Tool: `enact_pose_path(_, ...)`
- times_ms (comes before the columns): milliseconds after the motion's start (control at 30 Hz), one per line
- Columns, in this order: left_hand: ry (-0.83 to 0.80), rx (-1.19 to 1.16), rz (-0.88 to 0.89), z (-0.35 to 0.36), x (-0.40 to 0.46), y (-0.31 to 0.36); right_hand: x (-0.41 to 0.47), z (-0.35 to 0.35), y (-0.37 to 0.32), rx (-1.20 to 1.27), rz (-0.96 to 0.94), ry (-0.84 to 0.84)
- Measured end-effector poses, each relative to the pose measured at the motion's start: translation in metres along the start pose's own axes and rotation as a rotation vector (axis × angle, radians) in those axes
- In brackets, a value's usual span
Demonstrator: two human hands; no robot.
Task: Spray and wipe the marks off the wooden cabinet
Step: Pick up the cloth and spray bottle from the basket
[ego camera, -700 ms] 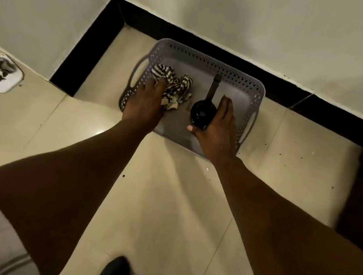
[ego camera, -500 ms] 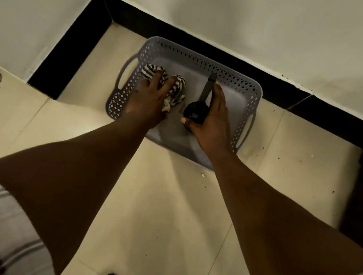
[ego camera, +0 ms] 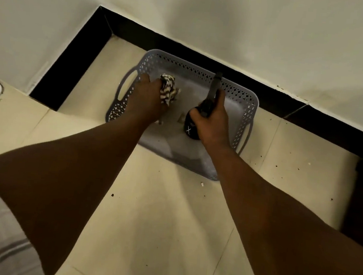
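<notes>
Spray bottle [ego camera: 191, 128] clenched in right hand [ego camera: 216, 124] — striped cloth [ego camera: 168, 88] bunched in left hand [ego camera: 145, 101], over basket [ego camera: 249, 104].

Basket wall [ego camera: 236, 91] rings the hands; above and floor [ego camera: 157, 212] open.

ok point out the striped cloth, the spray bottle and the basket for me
striped cloth [ego camera: 168, 89]: head view, on the bunched folds showing past the left hand's fingers
spray bottle [ego camera: 189, 129]: head view, on the dark body beside the white x mark
basket [ego camera: 183, 65]: head view, on the perforated far rim
</notes>
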State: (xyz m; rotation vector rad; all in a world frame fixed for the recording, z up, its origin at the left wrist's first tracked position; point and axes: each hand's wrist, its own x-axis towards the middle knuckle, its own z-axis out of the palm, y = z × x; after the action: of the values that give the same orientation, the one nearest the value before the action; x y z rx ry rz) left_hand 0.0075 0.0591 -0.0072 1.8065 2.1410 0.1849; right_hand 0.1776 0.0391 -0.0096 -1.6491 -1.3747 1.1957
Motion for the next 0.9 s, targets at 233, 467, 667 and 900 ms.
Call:
enact_pose_path(233, 0.062, -0.143, -0.098, -0.108, -0.039, 0.071, -0.042, -0.070, -0.087, -0.026, -0.026, 0.061)
enact_pose_path(467, 0.084, -0.248, -0.004, -0.244, -0.106, 0.185, -0.111, -0.184, -0.199, -0.070, -0.073, 0.053)
enact_pose_path(667, 0.133, -0.259, 0.036, -0.336, -0.156, 0.276, -0.164, -0.285, -0.278, -0.102, -0.117, 0.127)
enact_pose_path(900, 0.151, -0.324, 0.150, -0.381, -0.212, 0.366, -0.225, -0.383, -0.310, -0.055, -0.115, 0.254)
